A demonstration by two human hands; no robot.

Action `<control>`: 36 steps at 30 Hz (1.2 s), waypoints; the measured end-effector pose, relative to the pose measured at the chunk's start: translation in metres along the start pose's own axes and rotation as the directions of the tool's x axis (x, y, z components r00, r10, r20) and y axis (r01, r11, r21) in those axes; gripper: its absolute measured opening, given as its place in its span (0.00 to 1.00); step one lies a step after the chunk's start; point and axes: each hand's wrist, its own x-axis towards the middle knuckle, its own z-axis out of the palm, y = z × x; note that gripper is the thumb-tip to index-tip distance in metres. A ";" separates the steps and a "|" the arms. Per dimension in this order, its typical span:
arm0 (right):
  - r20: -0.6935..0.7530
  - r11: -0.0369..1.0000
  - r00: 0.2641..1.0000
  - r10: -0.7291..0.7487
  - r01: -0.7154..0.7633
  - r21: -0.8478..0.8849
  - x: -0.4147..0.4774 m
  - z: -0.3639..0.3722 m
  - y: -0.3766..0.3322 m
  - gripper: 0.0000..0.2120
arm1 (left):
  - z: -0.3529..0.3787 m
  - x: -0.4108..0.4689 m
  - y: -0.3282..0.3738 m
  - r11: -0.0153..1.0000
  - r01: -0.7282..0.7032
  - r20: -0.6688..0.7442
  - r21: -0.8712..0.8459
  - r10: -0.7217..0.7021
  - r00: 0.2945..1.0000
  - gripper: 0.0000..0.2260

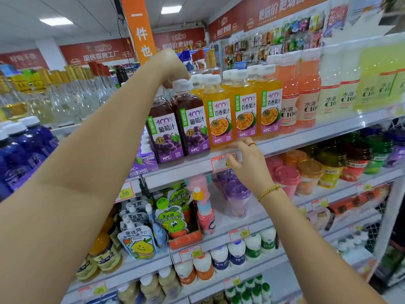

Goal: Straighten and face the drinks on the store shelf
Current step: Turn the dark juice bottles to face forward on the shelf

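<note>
Upper shelf: left hand (173,69) grips the white cap of a dark grape-juice bottle (191,121) labelled "100% 葡萄汁 NFC". Right of it stand orange "百香果汁" bottles (243,110). Right hand (249,160), fingers loosely spread, rests on the shelf edge (295,141).

A white ceiling (87,9) carries two bright rectangular light panels (56,21). Below it, red banners (98,51) with pale lettering run along the top of the far wall and continue above the white metal shelving (306,140) on the right. An orange hanging banner (138,29) drops from the ceiling near the centre (a black cable (120,29) dangles just beside it), and a white pillar (49,51) breaks the red strip at the left.
</note>
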 end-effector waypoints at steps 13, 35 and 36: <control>-0.059 0.996 0.996 -0.069 0.072 0.058 -0.036 0.012 -0.004 0.05 | 0.057 -0.133 -0.030 0.941 -0.332 -0.491 -0.064 0.260 0.832 0.11; 0.817 0.730 0.092 0.570 -0.513 -0.451 -0.451 0.277 -0.012 0.29 | 0.418 -0.412 -0.383 0.762 0.633 0.813 0.135 -0.451 0.370 0.14; 0.813 0.708 0.051 0.580 -0.524 -0.473 -0.465 0.287 -0.019 0.31 | 0.428 -0.417 -0.388 0.711 0.692 0.820 0.125 -0.467 0.331 0.11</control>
